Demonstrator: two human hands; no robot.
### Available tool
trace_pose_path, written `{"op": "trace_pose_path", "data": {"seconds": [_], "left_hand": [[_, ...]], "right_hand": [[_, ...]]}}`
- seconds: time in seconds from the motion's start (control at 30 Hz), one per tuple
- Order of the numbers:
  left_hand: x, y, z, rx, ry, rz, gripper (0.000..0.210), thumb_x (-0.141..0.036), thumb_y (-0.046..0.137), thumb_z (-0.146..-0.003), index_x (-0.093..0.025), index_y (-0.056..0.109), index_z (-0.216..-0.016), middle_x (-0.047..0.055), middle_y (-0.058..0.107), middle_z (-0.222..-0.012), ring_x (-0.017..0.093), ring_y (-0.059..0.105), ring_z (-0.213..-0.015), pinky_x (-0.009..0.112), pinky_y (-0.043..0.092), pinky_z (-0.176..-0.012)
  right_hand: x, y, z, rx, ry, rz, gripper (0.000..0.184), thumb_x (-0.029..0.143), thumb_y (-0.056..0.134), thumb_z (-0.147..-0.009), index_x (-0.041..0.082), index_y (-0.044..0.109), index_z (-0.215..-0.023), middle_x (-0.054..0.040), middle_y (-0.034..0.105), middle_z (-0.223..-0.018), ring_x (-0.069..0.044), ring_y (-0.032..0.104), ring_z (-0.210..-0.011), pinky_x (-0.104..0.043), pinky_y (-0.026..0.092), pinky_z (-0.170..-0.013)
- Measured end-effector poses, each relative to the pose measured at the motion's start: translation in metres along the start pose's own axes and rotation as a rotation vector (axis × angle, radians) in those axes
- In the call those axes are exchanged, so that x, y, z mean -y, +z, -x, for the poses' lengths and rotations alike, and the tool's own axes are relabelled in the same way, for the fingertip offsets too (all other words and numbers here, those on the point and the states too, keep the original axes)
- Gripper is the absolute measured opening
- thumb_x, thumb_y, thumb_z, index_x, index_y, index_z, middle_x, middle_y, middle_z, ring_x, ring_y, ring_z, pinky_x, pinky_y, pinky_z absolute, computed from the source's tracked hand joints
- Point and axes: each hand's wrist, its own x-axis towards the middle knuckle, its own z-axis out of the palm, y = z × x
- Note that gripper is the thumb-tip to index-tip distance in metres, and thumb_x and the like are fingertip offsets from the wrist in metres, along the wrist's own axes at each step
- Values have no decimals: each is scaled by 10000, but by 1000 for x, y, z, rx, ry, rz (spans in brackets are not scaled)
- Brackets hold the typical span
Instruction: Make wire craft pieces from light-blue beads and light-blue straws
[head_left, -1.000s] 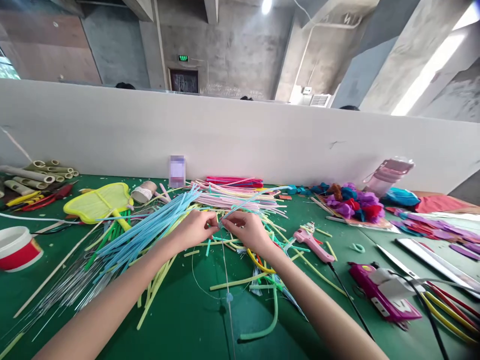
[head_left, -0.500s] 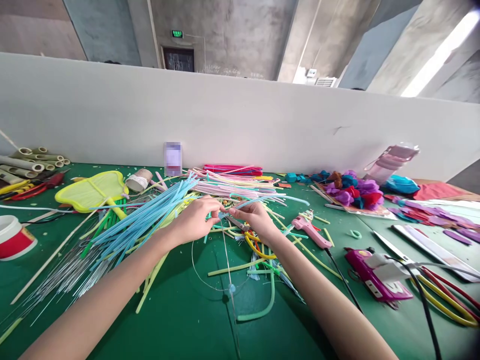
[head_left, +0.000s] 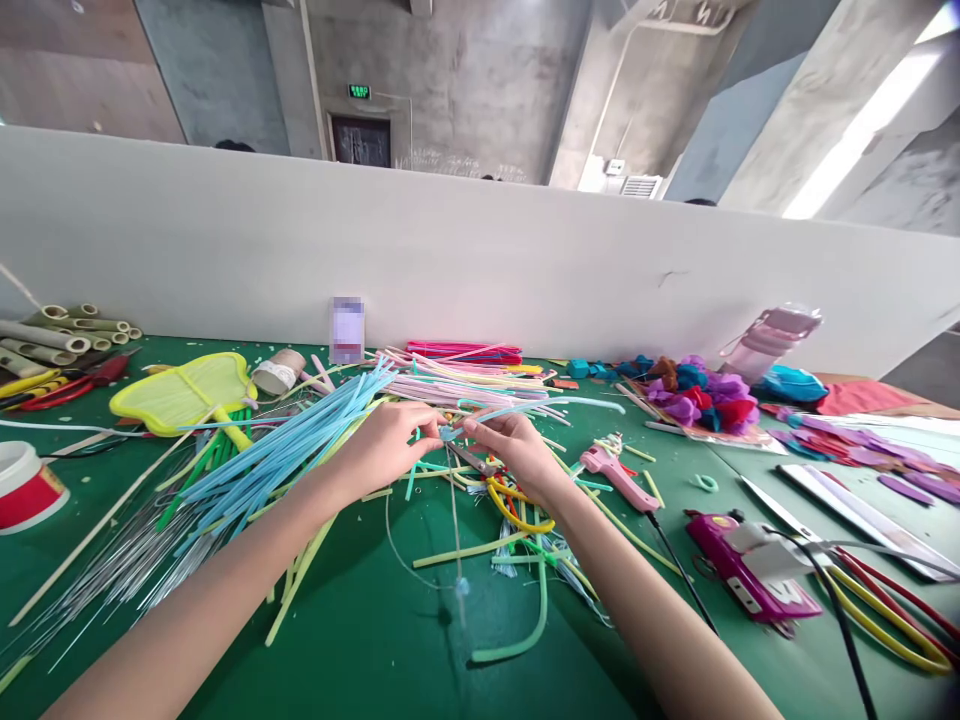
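Observation:
Over the middle of the table, my left hand (head_left: pixel 397 437) pinches the end of a light blue pipe cleaner (head_left: pixel 577 404). My right hand (head_left: pixel 514 448) grips the same stem close by, and its loose length sticks out to the right above that hand. Between the fingertips sits a small blue curl (head_left: pixel 450 433). From it hangs a thin wire (head_left: pixel 454 510) with a small pale blue tuft (head_left: pixel 462 587) lower down; a fine loop curves off to the left. Left of my left hand lies a bundle of light blue pipe cleaners (head_left: pixel 300 440).
A pink glue gun (head_left: pixel 619 477) and a magenta power strip (head_left: pixel 750 565) with cables are at right. Scissors (head_left: pixel 472 460) and yellow-handled loops lie beneath my right hand. A yellow mesh net shape (head_left: pixel 184 393), metal wires (head_left: pixel 127 550) and a red-white cup (head_left: pixel 28 488) are left. A white partition (head_left: pixel 480 260) stands behind.
The view has tilted slightly upward. My hands stay close together, and a small blue curl shows more plainly between the fingertips. The hanging wire swings a little.

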Motion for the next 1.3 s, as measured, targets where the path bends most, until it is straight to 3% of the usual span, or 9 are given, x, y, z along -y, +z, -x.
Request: {"op": "trace_pose_path", "data": {"seconds": [0.13,0.23,0.33,0.43,0.53,0.67,0.87,1.03,1.3], "left_hand": [[-18,-14,0,-53,59,12,117,-135,672,-873,-179,632,-772,30,739,-932,167,665,-794,282,472,-716],[-30,-30,3,-61,40,28,101,-133,676,-872,-178,643,-788,15,720,-875,152,658,-765,270,480,-701],[-39,-56,8,-21,-90,128,131,-264,761,-827,-206,681,-912,5,736,-890,158,698,-766,263,523,-701],[-46,-83,14,16,-206,194,261,-357,772,-811,-242,687,-1029,2,757,-896,176,730,-805,254,550,-691],[-55,-97,18,5,-258,174,241,-414,734,-833,-242,684,-995,-18,749,-752,161,698,-656,240,521,-584],[-65,-98,18,50,-246,24,214,-469,659,-879,-260,703,-905,-44,682,-592,149,621,-548,240,437,-498],[-74,-95,11,0,-200,-105,135,-376,636,-891,-273,721,-874,-34,719,-706,153,647,-681,248,429,-574],[-82,-86,12,-30,-159,-206,190,-293,543,-924,-260,726,-884,-32,708,-680,144,585,-599,285,379,-561],[-77,-100,15,114,-158,229,155,-348,652,-864,-216,728,-894,18,744,-808,167,672,-753,246,506,-612]], "right_hand": [[33,-2,4,216,47,65,555,434,858,-708,187,698,-1179,-45,759,-854,-156,697,-709,-243,514,-592],[48,1,3,301,53,95,437,418,857,-714,151,744,-1040,-31,739,-735,-125,665,-604,-215,490,-522],[59,6,3,296,18,67,332,381,869,-704,152,752,-913,-27,741,-721,-125,679,-626,-214,516,-551],[73,9,6,291,-46,54,285,359,862,-720,157,755,-890,-33,750,-735,-143,705,-676,-229,540,-585],[88,12,10,317,-122,66,245,351,837,-758,156,760,-884,-37,750,-747,-144,710,-690,-243,556,-617],[101,17,14,274,-145,115,262,329,871,-712,162,767,-885,-26,746,-755,-136,703,-700,-235,564,-632],[110,22,19,245,-121,154,275,291,903,-654,155,787,-863,-37,762,-737,-127,699,-665,-217,556,-616],[112,24,22,269,-123,116,252,251,905,-642,161,792,-849,-38,769,-732,-138,710,-668,-229,576,-621],[115,25,28,288,-165,102,223,243,886,-680,182,784,-869,-11,750,-746,-116,685,-658,-209,560,-600]]}}
